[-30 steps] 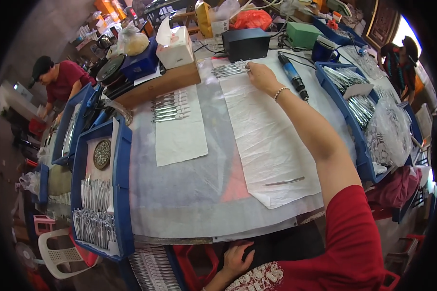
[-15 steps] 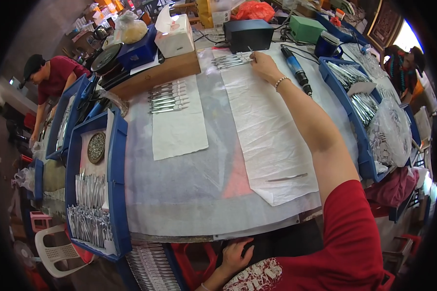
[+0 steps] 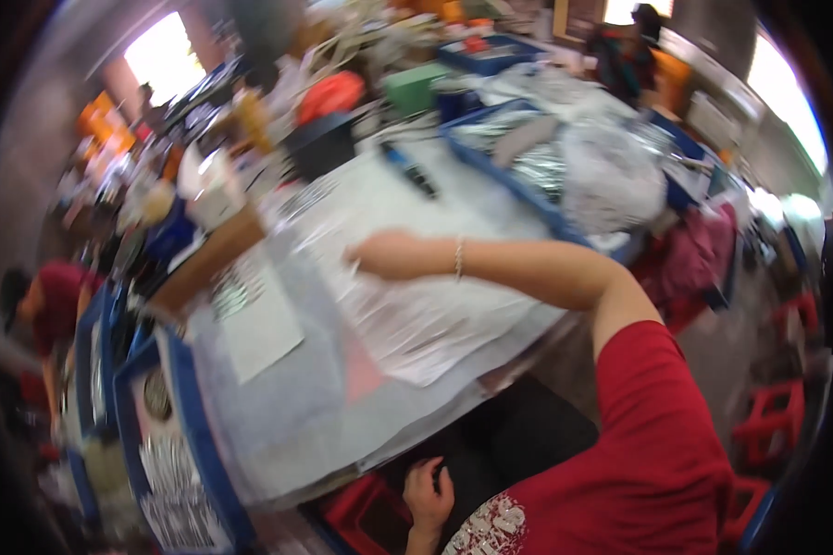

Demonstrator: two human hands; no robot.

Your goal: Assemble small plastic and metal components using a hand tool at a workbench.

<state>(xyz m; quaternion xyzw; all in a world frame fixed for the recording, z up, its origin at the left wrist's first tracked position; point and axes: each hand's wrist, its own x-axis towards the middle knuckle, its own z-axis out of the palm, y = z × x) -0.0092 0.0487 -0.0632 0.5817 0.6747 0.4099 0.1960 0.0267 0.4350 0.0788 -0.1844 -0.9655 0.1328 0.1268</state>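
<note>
Nearest body, below table edge: left hand point(image 3: 430, 495) rested in lap, fingers loosely curled, holding nothing seen. Farther out: right hand point(image 3: 391, 256) stretched over white paper sheet point(image 3: 416, 319), fingers together; whether pinching anything, could not tell, view blurred. Risk, judged: sleeve or forearm dragging sheet, scattering metal pieces point(image 3: 234, 294) lying left of right hand on second sheet point(image 3: 259, 324). Count: two hands, two sheets, one dark pen-like tool point(image 3: 410, 170) beyond right hand; pieces uncountable.
</note>
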